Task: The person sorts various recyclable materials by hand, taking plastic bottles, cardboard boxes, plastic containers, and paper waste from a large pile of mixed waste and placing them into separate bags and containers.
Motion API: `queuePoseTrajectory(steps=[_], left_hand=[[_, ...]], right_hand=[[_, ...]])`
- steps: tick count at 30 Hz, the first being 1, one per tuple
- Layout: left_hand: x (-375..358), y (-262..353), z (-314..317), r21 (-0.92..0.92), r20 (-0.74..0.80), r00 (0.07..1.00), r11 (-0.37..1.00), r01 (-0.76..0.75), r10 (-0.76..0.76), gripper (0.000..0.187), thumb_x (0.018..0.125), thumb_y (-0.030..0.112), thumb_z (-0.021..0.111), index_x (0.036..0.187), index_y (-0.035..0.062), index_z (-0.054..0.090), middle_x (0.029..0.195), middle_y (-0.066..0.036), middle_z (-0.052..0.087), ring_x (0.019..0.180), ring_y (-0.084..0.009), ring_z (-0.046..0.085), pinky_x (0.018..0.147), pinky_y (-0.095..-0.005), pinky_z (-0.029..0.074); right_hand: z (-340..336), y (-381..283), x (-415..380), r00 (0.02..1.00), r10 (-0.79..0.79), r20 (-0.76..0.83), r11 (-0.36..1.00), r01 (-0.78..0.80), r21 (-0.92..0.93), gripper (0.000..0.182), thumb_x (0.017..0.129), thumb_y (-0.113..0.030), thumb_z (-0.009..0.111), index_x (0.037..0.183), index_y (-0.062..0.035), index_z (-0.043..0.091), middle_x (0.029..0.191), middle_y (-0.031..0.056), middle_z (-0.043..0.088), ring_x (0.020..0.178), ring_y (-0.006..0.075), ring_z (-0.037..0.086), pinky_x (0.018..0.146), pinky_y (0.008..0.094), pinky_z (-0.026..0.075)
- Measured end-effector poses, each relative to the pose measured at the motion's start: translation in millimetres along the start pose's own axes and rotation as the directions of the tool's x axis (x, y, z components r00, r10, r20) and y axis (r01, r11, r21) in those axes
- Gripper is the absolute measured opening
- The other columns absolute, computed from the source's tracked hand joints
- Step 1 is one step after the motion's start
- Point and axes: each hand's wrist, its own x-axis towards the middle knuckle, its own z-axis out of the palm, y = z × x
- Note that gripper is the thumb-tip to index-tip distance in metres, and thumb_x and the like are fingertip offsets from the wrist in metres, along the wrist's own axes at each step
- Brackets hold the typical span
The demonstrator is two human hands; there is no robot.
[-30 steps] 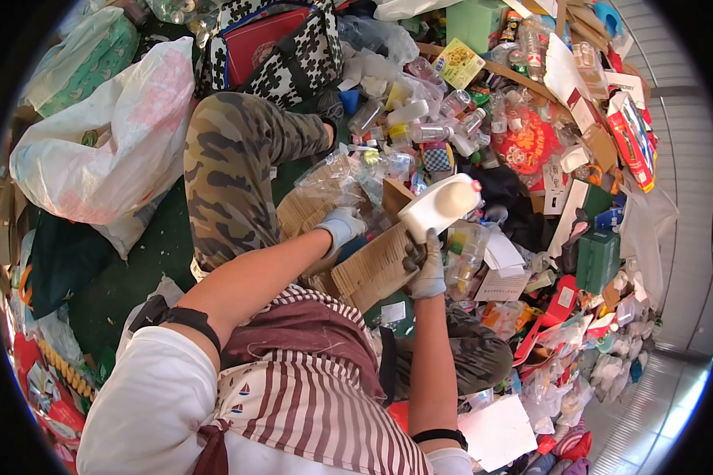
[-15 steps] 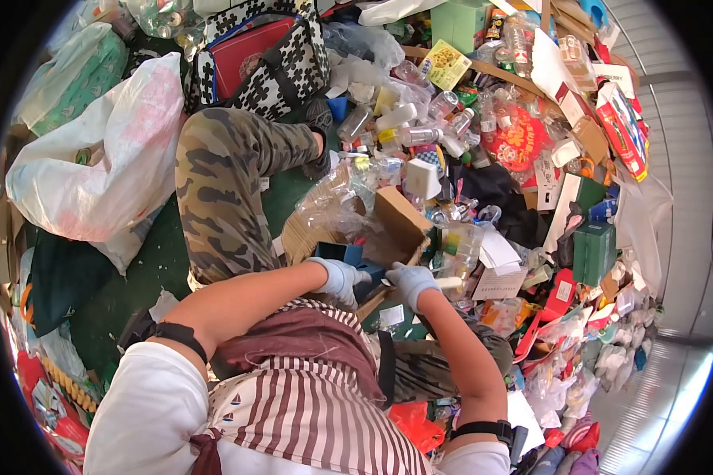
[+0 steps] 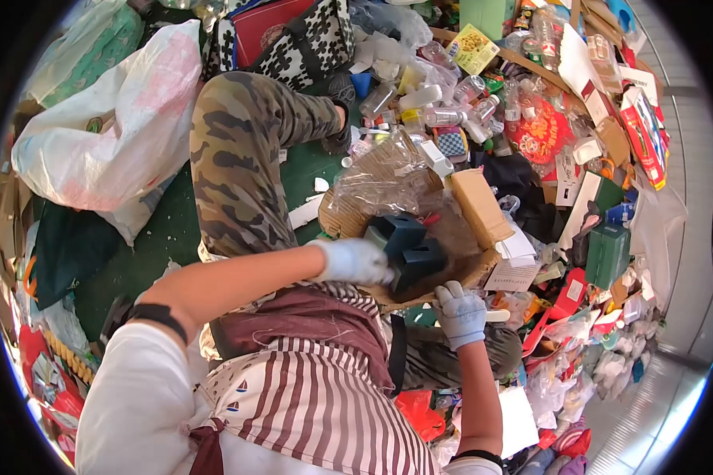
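Note:
A brown cardboard box (image 3: pixel 483 207) stands with its flaps spread in front of my lap. My right hand (image 3: pixel 461 313), in a pale glove, grips the box's near right edge with curled fingers. Dark blue-green box-shaped pieces (image 3: pixel 421 261) rest inside it. My left hand (image 3: pixel 356 263), gloved too, is against or just beside the left side of these pieces; its fingers are smeared, so their hold cannot be made out. Clear crumpled plastic (image 3: pixel 384 178) lies over the box's far left flap.
A large white plastic bag (image 3: pixel 107 150) and a black-and-white patterned bag (image 3: pixel 321 47) lie to the left and ahead. Plastic bottles (image 3: pixel 443 117), a red round item (image 3: pixel 542 134) and a green box (image 3: pixel 608 257) are heaped on the right. My camouflage-clad leg (image 3: pixel 241 174) stretches forward.
The cardboard box has shifted right and tipped so its inside shows, with the dark pieces in it. My hands have moved apart, the right one lower and further right.

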Motion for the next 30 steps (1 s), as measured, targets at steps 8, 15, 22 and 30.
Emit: queuePoseTrajectory(steps=[8,15,22,30], left_hand=[[78,-10,10,0.258,-0.338,0.884,0.871,0.418,-0.324,0.09,0.06,0.038,0.075,0.133,0.0083,0.031,0.134,-0.022,0.032,0.114,-0.0369,0.045,0.094,-0.041,0.039],[120,-82,20,-0.428,-0.4,0.889,0.903,0.034,-0.223,0.041,0.061,0.024,0.075,0.099,0.0091,0.065,0.092,-0.012,0.065,0.089,-0.022,0.061,0.082,-0.0337,0.046],[102,-110,-24,-0.977,-0.168,0.984,-0.119,-0.175,-0.064,0.027,0.081,0.004,0.056,0.107,0.0063,0.059,0.095,-0.008,0.064,0.086,-0.0171,0.061,0.077,-0.0294,0.05],[109,-102,-18,-0.942,-0.208,0.978,-0.264,-0.206,-0.019,0.023,0.085,0.013,0.056,0.106,0.0016,0.057,0.095,-0.011,0.064,0.079,-0.0182,0.064,0.074,-0.0316,0.053]], right_hand=[[-37,-24,-28,0.995,-0.038,-0.098,0.998,0.043,0.052,0.025,0.063,-0.021,0.065,0.086,-0.0146,0.058,0.081,0.0012,0.052,0.064,0.0192,0.057,0.054,0.0332,0.046],[-21,-32,-41,0.996,0.071,-0.055,0.994,-0.066,0.09,0.027,0.063,-0.018,0.067,0.088,-0.0145,0.058,0.086,0.0021,0.054,0.069,0.0214,0.058,0.057,0.0351,0.046],[-14,-30,-40,0.989,0.141,-0.054,0.98,-0.131,0.152,0.026,0.061,-0.016,0.067,0.086,-0.0145,0.059,0.087,0.0027,0.054,0.068,0.0228,0.058,0.058,0.036,0.046],[-7,-34,-39,0.985,0.152,-0.086,0.971,-0.132,0.201,0.024,0.062,-0.016,0.067,0.085,-0.0139,0.058,0.083,0.0039,0.054,0.068,0.0235,0.058,0.058,0.0363,0.046]])
